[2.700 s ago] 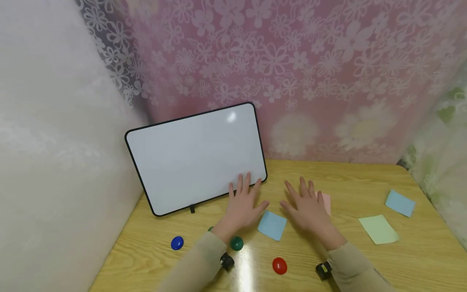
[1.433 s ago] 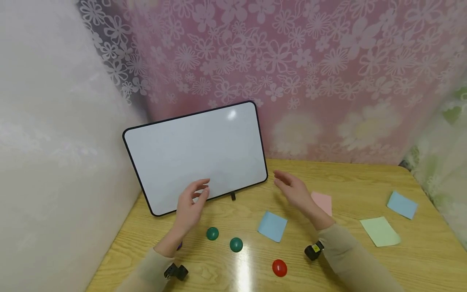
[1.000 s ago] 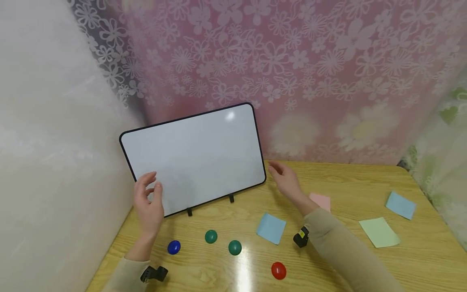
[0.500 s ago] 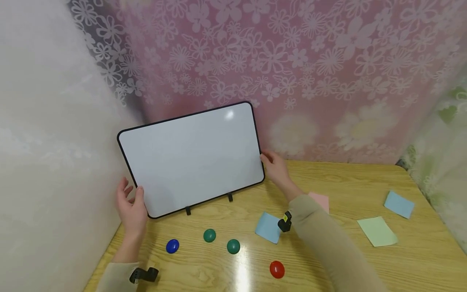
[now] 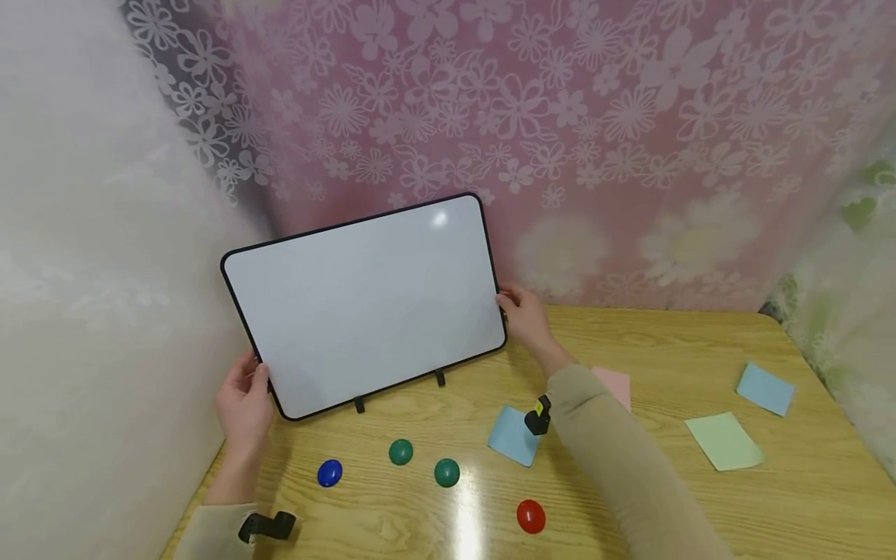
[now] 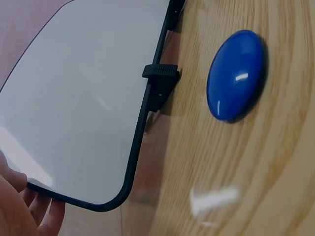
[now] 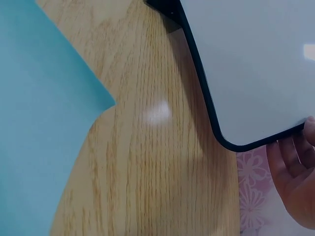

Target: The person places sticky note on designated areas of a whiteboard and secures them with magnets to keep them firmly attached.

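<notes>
On the board (image 5: pixel 364 311), at 8 o'clock with left hand (image 5: pixel 245 406) and 3 o'clock with right hand (image 5: pixel 526 320), pinching its side edges in the fingers (image 6: pixel 55 216), probably steadying both ends; holding it tilted back at 10 o'clock on the worktop (image 5: pixel 805 498).

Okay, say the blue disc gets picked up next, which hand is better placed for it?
Probably the left hand. It holds the side of the whiteboard nearer the blue disc; the right hand holds the opposite side, farther away.
</notes>
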### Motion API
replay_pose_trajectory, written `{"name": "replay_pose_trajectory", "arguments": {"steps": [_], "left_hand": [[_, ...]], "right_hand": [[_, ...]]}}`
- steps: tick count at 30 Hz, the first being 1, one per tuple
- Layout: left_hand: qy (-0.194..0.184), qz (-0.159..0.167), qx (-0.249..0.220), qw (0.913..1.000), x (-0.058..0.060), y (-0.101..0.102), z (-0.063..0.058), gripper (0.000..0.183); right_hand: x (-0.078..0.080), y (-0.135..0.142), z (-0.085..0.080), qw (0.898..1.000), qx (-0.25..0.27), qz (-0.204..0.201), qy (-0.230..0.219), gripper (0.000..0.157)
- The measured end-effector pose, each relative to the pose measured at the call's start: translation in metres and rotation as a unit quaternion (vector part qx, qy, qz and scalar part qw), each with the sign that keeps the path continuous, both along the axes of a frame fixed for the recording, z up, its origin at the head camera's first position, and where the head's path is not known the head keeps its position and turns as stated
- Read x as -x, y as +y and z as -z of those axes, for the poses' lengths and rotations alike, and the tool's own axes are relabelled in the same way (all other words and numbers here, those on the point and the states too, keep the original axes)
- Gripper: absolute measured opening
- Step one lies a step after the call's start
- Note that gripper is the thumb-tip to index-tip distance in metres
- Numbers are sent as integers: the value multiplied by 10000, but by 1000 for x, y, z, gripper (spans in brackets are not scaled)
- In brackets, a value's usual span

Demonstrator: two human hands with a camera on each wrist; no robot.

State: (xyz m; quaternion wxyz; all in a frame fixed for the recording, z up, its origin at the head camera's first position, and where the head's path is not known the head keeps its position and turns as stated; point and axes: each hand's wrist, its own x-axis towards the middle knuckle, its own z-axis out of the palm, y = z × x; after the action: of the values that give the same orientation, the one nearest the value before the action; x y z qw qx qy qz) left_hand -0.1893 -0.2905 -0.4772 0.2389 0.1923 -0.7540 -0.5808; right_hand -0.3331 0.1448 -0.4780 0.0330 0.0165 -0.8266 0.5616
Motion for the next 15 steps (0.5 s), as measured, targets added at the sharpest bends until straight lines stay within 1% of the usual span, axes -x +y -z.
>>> {"name": "replay_pose_trajectory", "arguments": {"steps": [4,7,11,15], "left_hand": [[47,3,174,9998,0,-5,1,43],[9,17,283,9996,0,-8,2,40],[-140,33,447,9989,1,-11,0,35],[-437,104,756,9961,2,-14,-3,33]], "right_hand": [[2,-1,0,9999,-117,24,15,37],[5,-1,1,9998,-200,23,-47,36],[7,1,2,9996,-265,-16,-102,36],[7,2,3,9995,-291,-34,-123,35]]}}
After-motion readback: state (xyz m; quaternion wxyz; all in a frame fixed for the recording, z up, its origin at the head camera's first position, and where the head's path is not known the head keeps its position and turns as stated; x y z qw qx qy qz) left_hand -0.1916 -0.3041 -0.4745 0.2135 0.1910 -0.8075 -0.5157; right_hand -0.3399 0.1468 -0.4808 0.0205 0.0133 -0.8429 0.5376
